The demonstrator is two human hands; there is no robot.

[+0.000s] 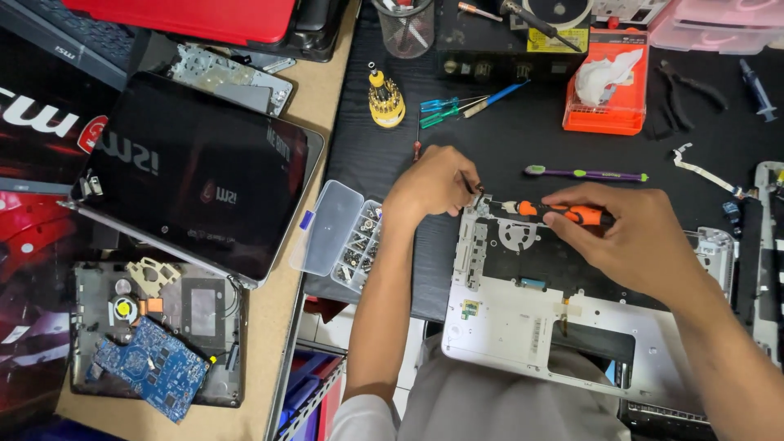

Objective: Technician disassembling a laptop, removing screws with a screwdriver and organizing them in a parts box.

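- The right hand (633, 237) is closed around an orange and black screwdriver (563, 212). The screwdriver lies almost flat, and its tip points left at the far left corner of a white laptop shell (523, 327).
- The left hand (433, 184) is pinched shut at that same corner. It seems to hold something small and thin, but it is too tiny to tell what.
- The white laptop shell lies on the black tabletop (490, 139), close to the person, with its inside facing up.
- Just left of the shell is a clear box of screws (347, 241) with its lid open.
- Farther away lie a purple toothbrush (584, 173), a yellow bit holder (385, 100) and an orange tray (606, 86).
- Far to the left is a dark laptop screen (196, 175). Near it lies a blue circuit board (147, 367).
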